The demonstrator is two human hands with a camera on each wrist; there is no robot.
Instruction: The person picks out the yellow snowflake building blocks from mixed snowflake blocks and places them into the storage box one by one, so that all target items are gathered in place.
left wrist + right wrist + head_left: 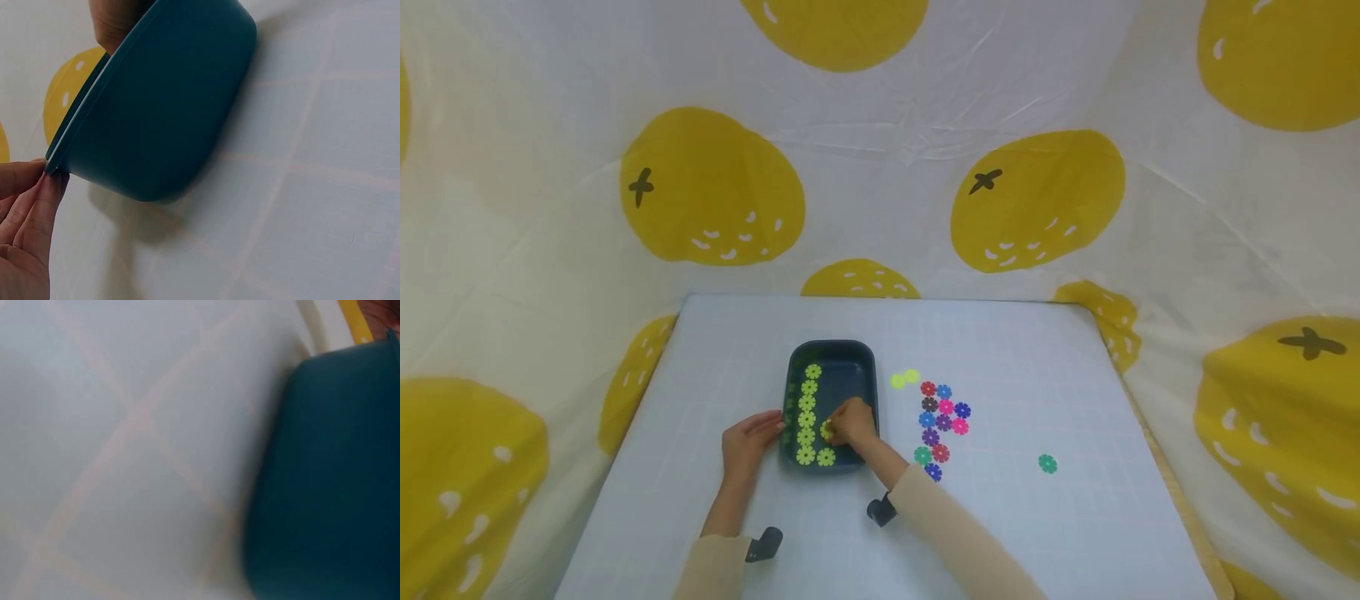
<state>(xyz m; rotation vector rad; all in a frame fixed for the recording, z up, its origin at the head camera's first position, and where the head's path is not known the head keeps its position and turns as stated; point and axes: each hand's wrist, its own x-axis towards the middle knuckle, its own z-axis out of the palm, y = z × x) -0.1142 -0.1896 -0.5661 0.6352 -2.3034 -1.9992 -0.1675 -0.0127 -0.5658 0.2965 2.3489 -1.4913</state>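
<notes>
A dark teal rectangular tub (pixel 842 373) stands on the table. Its left wall is held at the rim by my left hand (pixel 747 446); the left wrist view shows thumb and fingers (pixel 39 212) pinching that rim. Inside the tub, a column of several yellow-green notched flower discs (pixel 807 418) runs along the left side, and one more disc (pixel 826 457) lies beside its near end. My right hand (pixel 854 423) reaches into the tub and pinches a yellow-green disc (pixel 825 431) just above that one, its fingers partly hiding it. The right wrist view shows only the tub's outer wall (pixel 331 481).
Two yellow-green discs (pixel 898 382) lie right of the tub. Next to them is a cluster of red, blue, pink, purple, brown and green discs (pixel 943 422). A lone green disc (pixel 1047 463) lies farther right. Behind the white-covered table (pixel 715 333) hangs a fruit-print curtain (pixel 880 183).
</notes>
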